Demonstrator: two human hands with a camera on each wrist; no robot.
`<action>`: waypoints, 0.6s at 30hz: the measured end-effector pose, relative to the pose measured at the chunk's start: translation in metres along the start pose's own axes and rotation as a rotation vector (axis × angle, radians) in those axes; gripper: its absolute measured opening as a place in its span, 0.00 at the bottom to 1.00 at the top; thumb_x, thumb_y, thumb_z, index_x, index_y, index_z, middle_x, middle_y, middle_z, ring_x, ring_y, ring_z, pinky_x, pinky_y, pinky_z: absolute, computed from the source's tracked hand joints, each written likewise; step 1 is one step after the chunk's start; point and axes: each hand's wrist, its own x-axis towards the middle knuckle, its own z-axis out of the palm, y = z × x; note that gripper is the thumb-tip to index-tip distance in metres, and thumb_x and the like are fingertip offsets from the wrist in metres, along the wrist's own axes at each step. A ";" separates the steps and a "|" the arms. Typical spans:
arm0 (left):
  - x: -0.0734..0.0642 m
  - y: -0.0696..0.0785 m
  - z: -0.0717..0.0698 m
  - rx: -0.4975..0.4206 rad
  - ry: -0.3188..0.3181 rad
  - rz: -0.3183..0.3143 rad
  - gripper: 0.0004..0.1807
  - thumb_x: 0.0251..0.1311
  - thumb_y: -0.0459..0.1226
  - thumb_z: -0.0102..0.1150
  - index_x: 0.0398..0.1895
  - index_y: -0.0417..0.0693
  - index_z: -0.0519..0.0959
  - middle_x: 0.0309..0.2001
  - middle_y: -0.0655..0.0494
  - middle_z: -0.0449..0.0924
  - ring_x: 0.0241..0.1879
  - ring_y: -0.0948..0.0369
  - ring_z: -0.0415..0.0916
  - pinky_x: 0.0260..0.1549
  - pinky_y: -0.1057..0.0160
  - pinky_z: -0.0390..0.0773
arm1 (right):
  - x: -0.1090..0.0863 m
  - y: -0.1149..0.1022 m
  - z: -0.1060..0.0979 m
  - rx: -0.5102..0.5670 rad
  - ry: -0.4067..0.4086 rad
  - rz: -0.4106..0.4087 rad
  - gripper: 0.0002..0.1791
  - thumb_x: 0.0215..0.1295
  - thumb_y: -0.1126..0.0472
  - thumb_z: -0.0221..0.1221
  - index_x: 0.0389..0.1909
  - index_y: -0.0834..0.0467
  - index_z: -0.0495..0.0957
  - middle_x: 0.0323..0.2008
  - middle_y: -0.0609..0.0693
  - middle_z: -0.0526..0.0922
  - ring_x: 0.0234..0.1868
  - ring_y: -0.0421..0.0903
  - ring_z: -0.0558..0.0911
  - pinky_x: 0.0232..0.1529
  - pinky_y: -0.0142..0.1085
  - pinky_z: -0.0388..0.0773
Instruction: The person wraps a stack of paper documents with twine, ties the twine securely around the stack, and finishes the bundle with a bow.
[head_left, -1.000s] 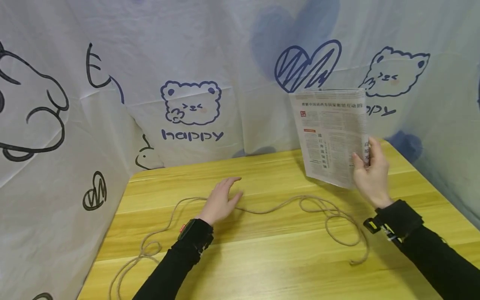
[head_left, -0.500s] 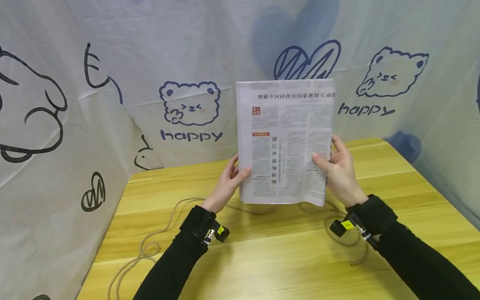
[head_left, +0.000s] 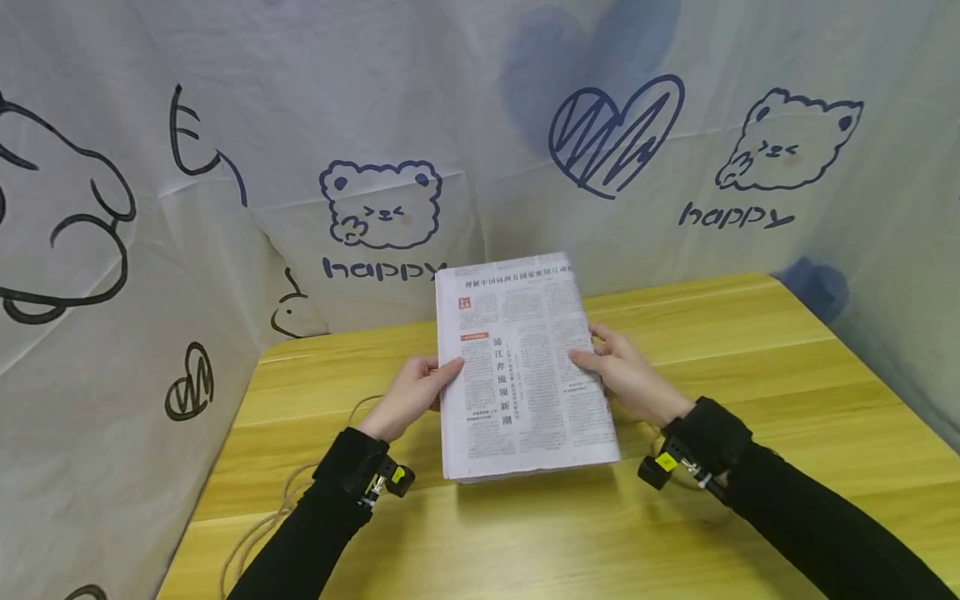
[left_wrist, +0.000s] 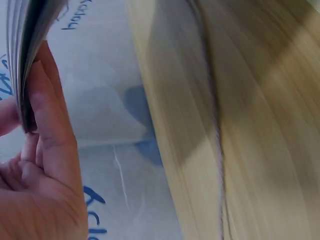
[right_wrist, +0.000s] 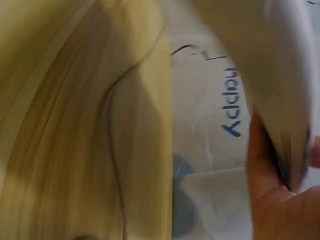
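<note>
Holds a folded newspaper (head_left: 521,375) up above the table (head_left: 780,367), between the left and right edges, pinching its sides with the left hand (head_left: 409,397) and right hand (head_left: 634,378), both closed on it.

So the desk (head_left: 525,533) is yellowish wood-grain, and there's a thin brown rope (left_wrist: 217,125) lying loose on it, kinda loopy near the left edge, with another bit showing in the right half.

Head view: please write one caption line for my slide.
Left hand and right hand hold a folded, printed white newspaper above a yellow wood-grain table with thin beige rope lying on it.
</note>
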 end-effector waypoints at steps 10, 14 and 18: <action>-0.007 -0.026 -0.009 0.273 0.024 -0.103 0.19 0.74 0.43 0.54 0.46 0.33 0.83 0.35 0.45 0.89 0.26 0.63 0.83 0.27 0.59 0.83 | 0.016 0.029 0.008 -0.281 -0.087 0.122 0.26 0.74 0.65 0.55 0.67 0.73 0.62 0.43 0.65 0.88 0.37 0.48 0.89 0.38 0.42 0.87; -0.009 -0.035 -0.005 0.355 0.022 -0.190 0.16 0.71 0.42 0.59 0.42 0.37 0.85 0.31 0.50 0.88 0.24 0.62 0.82 0.25 0.60 0.81 | 0.018 0.039 0.010 -0.402 -0.076 0.129 0.26 0.69 0.65 0.61 0.61 0.76 0.66 0.33 0.62 0.88 0.30 0.47 0.88 0.33 0.41 0.86; -0.012 -0.043 -0.001 0.484 0.031 -0.233 0.12 0.69 0.41 0.62 0.37 0.39 0.84 0.27 0.52 0.85 0.22 0.60 0.81 0.22 0.64 0.77 | 0.015 0.043 0.007 -0.688 -0.033 0.087 0.29 0.68 0.62 0.63 0.61 0.76 0.69 0.24 0.55 0.83 0.20 0.43 0.81 0.23 0.36 0.78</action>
